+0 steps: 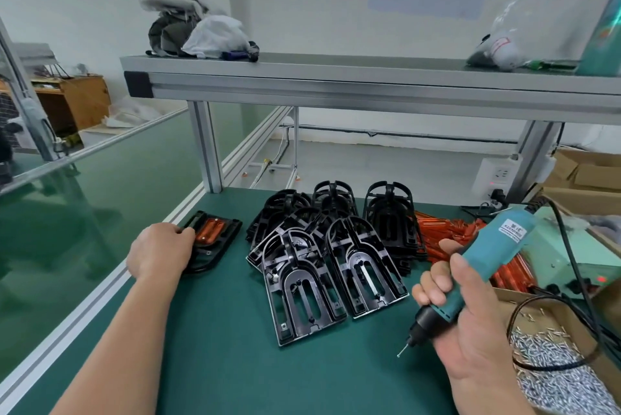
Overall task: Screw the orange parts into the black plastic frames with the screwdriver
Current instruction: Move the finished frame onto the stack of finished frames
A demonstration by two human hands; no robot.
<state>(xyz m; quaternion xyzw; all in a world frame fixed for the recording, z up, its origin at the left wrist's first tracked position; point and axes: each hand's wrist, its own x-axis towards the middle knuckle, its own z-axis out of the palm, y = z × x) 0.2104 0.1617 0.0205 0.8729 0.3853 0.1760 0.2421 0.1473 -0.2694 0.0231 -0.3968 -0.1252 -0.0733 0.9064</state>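
Head camera: left hand [158, 251] grips an orange-fitted frame [215, 256], right hand [470, 324] grasps the screwdriver [494, 246]; best keep its bit [405, 347] upright over each screw.

Left grip [158, 251] reaches forward, fingers curled down; right grip [470, 330] is clenched.

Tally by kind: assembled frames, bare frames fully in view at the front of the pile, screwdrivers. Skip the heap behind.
Black plastic frame with orange part fitted, held by the left hand: 1
Bare black plastic frames, front of pile: 2
Teal electric screwdriver, in the right hand: 1
Total: 4
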